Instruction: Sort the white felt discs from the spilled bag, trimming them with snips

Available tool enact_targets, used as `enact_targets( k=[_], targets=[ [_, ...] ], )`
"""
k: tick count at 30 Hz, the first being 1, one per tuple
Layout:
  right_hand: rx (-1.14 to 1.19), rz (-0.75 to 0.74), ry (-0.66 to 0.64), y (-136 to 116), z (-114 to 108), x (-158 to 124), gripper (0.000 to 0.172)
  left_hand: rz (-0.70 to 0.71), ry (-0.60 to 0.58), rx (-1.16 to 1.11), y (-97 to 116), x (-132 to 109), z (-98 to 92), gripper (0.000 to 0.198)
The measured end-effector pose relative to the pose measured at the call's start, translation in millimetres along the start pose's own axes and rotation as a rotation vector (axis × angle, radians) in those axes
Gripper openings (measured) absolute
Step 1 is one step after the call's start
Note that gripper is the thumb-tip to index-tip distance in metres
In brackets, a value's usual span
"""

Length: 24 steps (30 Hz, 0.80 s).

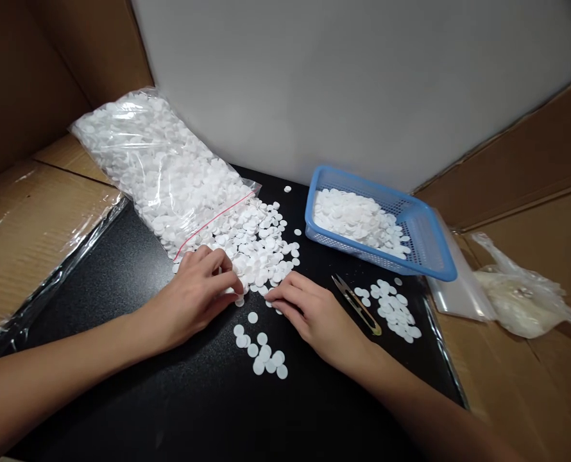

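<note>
Small white discs (256,247) spill in a heap from an open clear bag (160,167) onto a black table (170,398). My left hand (196,295) rests at the heap's near edge, fingers curled and pinched together on discs at its tips. My right hand (314,314) lies just to its right, fingers stretched flat toward the heap, fingertips touching a disc. A small cluster of discs (264,353) lies between and below both hands.
A blue basket (425,240) part-filled with discs stands at the right. Thread snips (357,305) and another group of discs (394,311) lie before it. Cardboard boxes flank the table; a crumpled plastic bag (521,295) sits on the right box.
</note>
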State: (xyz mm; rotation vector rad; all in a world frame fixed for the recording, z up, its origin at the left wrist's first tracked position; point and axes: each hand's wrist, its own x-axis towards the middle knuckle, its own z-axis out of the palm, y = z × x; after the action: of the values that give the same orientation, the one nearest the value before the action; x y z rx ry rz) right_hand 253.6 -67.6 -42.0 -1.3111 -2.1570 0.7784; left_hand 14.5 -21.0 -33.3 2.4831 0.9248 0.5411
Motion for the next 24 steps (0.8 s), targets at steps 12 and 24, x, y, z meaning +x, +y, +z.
enact_targets(
  k=[12,24],
  targets=[
    [0.148,0.2,-0.159,-5.8,-18.1,-1.9,0.01,0.013,-0.031,0.098,-5.5,-1.2,-0.7,0.006],
    [-0.143,-0.115,0.082,10.9,-1.0,-0.8,0.016,0.111,0.053,0.282,-5.1,0.5,1.6,0.007]
  ],
)
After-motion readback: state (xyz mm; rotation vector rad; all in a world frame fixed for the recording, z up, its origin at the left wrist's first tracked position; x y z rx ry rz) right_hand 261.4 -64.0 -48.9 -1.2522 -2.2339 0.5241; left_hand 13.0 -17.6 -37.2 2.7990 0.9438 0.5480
